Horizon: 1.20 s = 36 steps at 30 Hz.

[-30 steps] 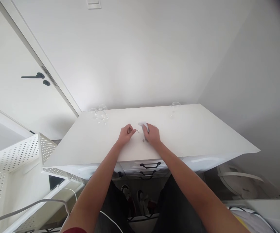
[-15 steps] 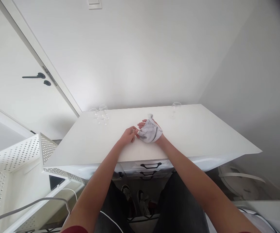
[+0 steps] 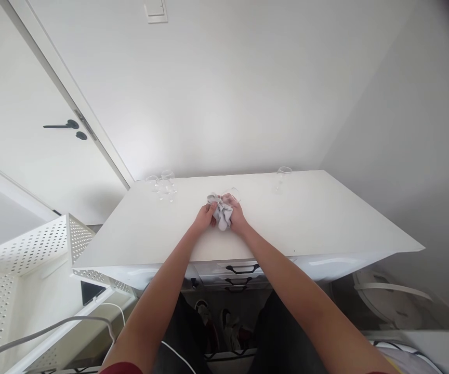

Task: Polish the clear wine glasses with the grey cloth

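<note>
Two bare hands meet over the worktop point(image 3: 306, 223) before my remote view: the left hand point(image 3: 204, 216) closed on a bunched grey-white cloth point(image 3: 221, 212), the right hand point(image 3: 238, 214) curled around a clear glass point(image 3: 232, 194), its rim showing just beyond the fingers. The cloth, draped over the right hand a moment ago, is now crumpled between both; I judge that leaves the bowl barer, though what the folds hide I cannot tell. Farther off stand a cluster of glasses point(image 3: 166, 185) left of the hands and a lone glass point(image 3: 284, 174) right.
</note>
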Each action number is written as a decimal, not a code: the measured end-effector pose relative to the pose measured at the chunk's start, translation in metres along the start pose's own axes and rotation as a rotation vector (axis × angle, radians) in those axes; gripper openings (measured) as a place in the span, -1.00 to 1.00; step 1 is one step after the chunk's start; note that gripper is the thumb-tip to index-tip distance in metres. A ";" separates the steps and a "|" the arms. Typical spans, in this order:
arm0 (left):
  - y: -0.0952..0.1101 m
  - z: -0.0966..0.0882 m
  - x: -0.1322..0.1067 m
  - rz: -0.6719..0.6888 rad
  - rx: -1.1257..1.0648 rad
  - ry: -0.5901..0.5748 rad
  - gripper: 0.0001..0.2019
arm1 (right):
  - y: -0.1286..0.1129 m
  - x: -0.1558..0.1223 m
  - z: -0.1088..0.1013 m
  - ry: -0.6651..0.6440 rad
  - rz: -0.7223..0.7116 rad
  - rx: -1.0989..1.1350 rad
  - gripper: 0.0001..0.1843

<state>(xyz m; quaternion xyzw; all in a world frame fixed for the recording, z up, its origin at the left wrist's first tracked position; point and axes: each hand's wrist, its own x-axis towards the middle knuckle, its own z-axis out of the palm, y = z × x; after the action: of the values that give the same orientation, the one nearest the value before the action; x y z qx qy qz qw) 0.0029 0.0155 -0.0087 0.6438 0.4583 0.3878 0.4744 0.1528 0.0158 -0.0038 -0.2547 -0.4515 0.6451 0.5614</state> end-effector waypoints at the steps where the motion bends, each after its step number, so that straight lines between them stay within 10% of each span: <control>1: 0.000 -0.001 0.000 -0.010 -0.033 0.001 -0.34 | -0.002 -0.002 0.001 0.035 -0.008 0.026 -0.57; 9: -0.009 -0.003 0.006 -0.056 -0.268 0.142 -0.37 | 0.000 -0.006 0.002 -0.123 -0.024 -0.082 -0.47; 17: -0.009 -0.001 -0.002 0.005 -0.104 0.013 -0.50 | -0.004 -0.005 0.002 -0.017 -0.024 -0.007 -0.53; 22: -0.004 -0.008 -0.005 0.169 -0.148 0.145 -0.41 | -0.011 -0.005 0.002 0.114 -0.060 -0.006 -0.63; 31: 0.012 -0.009 -0.013 0.136 -0.360 0.144 -0.32 | -0.010 -0.014 0.006 -0.255 0.282 -0.134 -0.64; 36: 0.008 -0.008 -0.010 0.292 -0.062 0.457 -0.44 | -0.001 -0.009 0.005 -0.022 0.026 -0.292 -0.48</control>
<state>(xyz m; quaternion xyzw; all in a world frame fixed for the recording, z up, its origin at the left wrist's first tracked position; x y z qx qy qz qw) -0.0058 0.0074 0.0007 0.5839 0.4438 0.6012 0.3173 0.1505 0.0060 -0.0024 -0.3324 -0.5431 0.5827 0.5049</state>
